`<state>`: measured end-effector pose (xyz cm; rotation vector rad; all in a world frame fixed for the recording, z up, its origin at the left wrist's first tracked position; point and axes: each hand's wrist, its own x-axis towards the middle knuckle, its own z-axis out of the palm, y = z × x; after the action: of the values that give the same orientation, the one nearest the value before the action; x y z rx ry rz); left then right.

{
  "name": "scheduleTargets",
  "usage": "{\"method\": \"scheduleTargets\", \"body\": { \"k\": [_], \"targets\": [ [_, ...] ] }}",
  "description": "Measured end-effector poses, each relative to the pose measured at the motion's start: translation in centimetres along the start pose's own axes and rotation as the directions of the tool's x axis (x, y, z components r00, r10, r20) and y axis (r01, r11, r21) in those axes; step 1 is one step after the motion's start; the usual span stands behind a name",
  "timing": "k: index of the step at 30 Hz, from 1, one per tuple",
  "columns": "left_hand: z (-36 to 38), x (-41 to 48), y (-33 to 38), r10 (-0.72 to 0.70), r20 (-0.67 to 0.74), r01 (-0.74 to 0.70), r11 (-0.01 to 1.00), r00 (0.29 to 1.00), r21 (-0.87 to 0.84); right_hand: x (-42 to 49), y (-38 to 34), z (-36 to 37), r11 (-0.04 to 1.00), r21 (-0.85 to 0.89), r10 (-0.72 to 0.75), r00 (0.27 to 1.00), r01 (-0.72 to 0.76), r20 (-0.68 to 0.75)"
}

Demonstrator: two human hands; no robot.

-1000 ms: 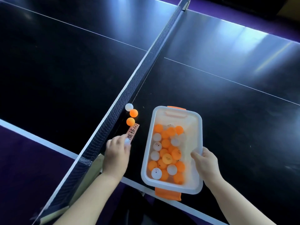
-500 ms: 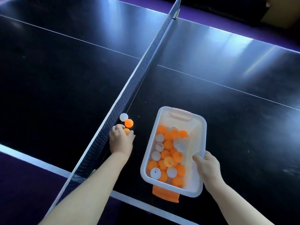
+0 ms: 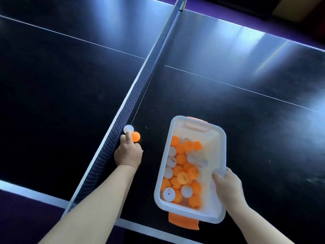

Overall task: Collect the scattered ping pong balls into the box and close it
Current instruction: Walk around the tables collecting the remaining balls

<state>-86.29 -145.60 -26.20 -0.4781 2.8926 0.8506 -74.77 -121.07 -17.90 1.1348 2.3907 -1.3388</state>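
The left hand [image 3: 128,153] reaches along the net [image 3: 123,118] to two loose balls at its foot, a white ball [image 3: 128,129] hard against the mesh and an orange ball [image 3: 136,136] touching it on the open side. The hand is mostly curled, with one or two fingers [image 3: 128,136] stretched forward onto the pair; whether the curled part already hides other balls cannot be told from here. The net seems to serve as a backstop: balls pressed against it cannot roll away, so the fingers can likely rake them back into the palm.

The right hand [image 3: 228,184] grips the box [image 3: 222,138] by its long right rim, thumb over the edge and inside, the other fingers out of sight beneath. The hold probably keeps the box from sliding on the slick counter [image 3: 246,111] and keeps it close to the left hand, so each drop is short.

The box is translucent white, open, with an orange latch [image 3: 183,222] hanging at the near end and another at the far end. No lid shows anywhere. Inside lies a heap of orange and white balls [image 3: 182,170], banked toward the near end and left wall, leaving the far end bare. That suggests the box is tipped a little toward the person. It is about half full, with room for the last two; no other loose balls are in view, so closing should come soon after.
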Motion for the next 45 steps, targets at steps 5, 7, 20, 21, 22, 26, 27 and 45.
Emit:
{"method": "scheduleTargets", "body": {
  "k": [5,7,20,21,22,26,27,45],
  "targets": [
    [0.3,0.8,0.1,-0.022,0.025,0.019,0.993,0.999,0.115,-0.1,-0.1,0.1,1.000,-0.002,0.005,1.000,-0.005,-0.020],
    [0.3,0.6,0.2,-0.021,0.027,0.018,0.995,0.999,0.097,-0.2,-0.2,0.1,1.000,-0.004,0.005,1.000,-0.005,-0.023],
    [-3.4,-7.9,9.0,0.638,-0.231,-0.665,0.744,0.735,-0.063,-0.7,-0.2,-0.2,1.000,-0.013,0.003,1.000,-0.003,-0.024],
    [-3.0,-8.3,9.4,0.656,-0.195,-0.678,0.731,0.729,-0.076,-0.7,-0.2,-0.3,1.000,-0.018,0.002,1.000,-0.002,-0.025],
    [-2.6,-8.6,9.7,0.679,-0.149,-0.694,0.713,0.719,-0.099,-0.7,-0.2,-0.3,1.000,-0.023,0.000,1.000,0.000,-0.026],
    [-1.6,-8.4,9.4,0.660,-0.065,-0.653,0.718,0.749,-0.241,-0.7,-0.3,-0.4,1.000,-0.025,-0.002,1.000,0.002,-0.016],
    [-1.8,-7.7,9.2,0.612,-0.099,-0.613,0.743,0.785,-0.271,-0.7,-0.3,-0.4,1.000,-0.021,0.000,1.000,0.000,-0.012],
    [-1.9,1.7,-0.1,0.318,0.237,-0.392,0.814,0.918,0.428,-0.4,0.0,-0.1,1.000,0.031,0.004,1.000,-0.004,-0.011]
  ]
}}
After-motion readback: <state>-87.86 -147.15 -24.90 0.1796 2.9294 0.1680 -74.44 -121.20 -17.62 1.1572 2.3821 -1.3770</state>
